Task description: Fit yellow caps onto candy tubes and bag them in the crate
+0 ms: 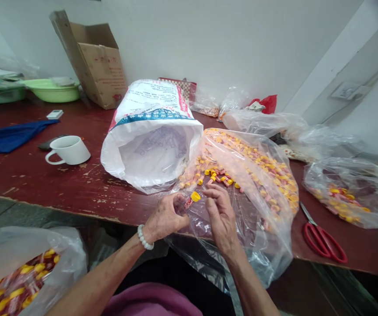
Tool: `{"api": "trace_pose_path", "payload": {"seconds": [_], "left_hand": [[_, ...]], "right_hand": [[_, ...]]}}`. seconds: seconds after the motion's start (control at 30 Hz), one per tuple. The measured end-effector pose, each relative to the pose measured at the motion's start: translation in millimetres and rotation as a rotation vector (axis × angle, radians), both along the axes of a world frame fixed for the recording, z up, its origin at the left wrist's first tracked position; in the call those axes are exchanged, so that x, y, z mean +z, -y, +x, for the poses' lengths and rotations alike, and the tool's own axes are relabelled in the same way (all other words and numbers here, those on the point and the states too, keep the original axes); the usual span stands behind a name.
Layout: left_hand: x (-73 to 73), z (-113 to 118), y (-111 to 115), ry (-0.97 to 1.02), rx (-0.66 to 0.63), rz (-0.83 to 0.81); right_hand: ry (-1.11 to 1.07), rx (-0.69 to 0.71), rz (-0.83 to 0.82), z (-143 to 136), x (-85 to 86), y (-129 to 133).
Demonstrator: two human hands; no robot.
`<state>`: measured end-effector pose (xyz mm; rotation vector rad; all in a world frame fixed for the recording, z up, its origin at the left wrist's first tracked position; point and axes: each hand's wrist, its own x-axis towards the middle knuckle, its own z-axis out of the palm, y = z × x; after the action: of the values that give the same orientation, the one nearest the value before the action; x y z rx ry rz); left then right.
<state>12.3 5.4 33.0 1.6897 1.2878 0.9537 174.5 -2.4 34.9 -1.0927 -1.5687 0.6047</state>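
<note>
My left hand [168, 217], with a pale bead bracelet at its wrist, is closed on a small clear tube with a yellow cap [195, 196] and red-and-white contents. Just to the right, my right hand [221, 215] is held with its fingers apart and slightly curled, close to the cap. Beyond both hands a clear plastic bag [261, 175] lies on the table, full of similar yellow-capped pieces, some loose at its mouth. Left of it a white woven sack [156, 101] lies with its mouth facing me and clear items inside.
A white mug [70, 150], a blue cloth [14, 135] and a cardboard box [103, 70] are at the left. Red-handled scissors [323, 241] lie near the right edge, below another bag [373, 188]. A filled bag [66, 245] stands low at the left.
</note>
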Motion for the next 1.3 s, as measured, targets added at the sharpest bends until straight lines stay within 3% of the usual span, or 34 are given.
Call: {"api": "trace_pose_path", "payload": {"seconds": [0.07,0.23,0.3,0.4,0.47,0.6,0.73,0.83,0.93,1.1,1.3], "left_hand": [[0.0,-2.5,0.8,-0.02,-0.01,-0.025],[-7.1,-5.0,4.4,-0.043,-0.035,-0.04],[-13.1,-5.3,4.9,-0.009,-0.021,-0.061],[-20.2,-6.0,3.9,0.03,0.017,-0.097],[-21.3,-6.6,2.9,0.045,0.032,-0.111],[-16.3,-6.9,1.1,0.038,0.017,-0.124],[-11.9,-6.7,-0.7,-0.03,0.041,-0.117],[-13.6,-6.4,-1.4,-0.04,0.06,-0.117],[-16.8,-4.8,-1.3,-0.059,0.061,-0.105],[-15.2,1.5,0.2,-0.093,0.043,-0.076],[-5.1,6.6,7.0,-0.07,-0.029,-0.049]], "right_hand": [[0.035,-0.025,0.035,1.9,1.6,4.0],[0.147,0.224,-0.139,1.8,-4.6,3.1],[0.141,0.127,-0.196,7.9,-11.9,-12.3],[0.251,-0.205,-0.226,21.0,-26.2,-51.9],[0.329,-0.316,-0.242,26.8,-36.3,-80.4],[0.377,-0.385,-0.32,28.8,-50.4,-118.9],[0.349,-0.389,-0.404,32.7,-49.9,-131.8],[0.263,-0.336,-0.438,35.6,-39.4,-124.7],[0.138,-0.234,-0.418,28.7,-22.5,-97.5],[-0.24,0.102,-0.283,-0.9,0.3,-35.4],[0.11,0.096,-0.074,-16.6,1.2,-6.1]]}}
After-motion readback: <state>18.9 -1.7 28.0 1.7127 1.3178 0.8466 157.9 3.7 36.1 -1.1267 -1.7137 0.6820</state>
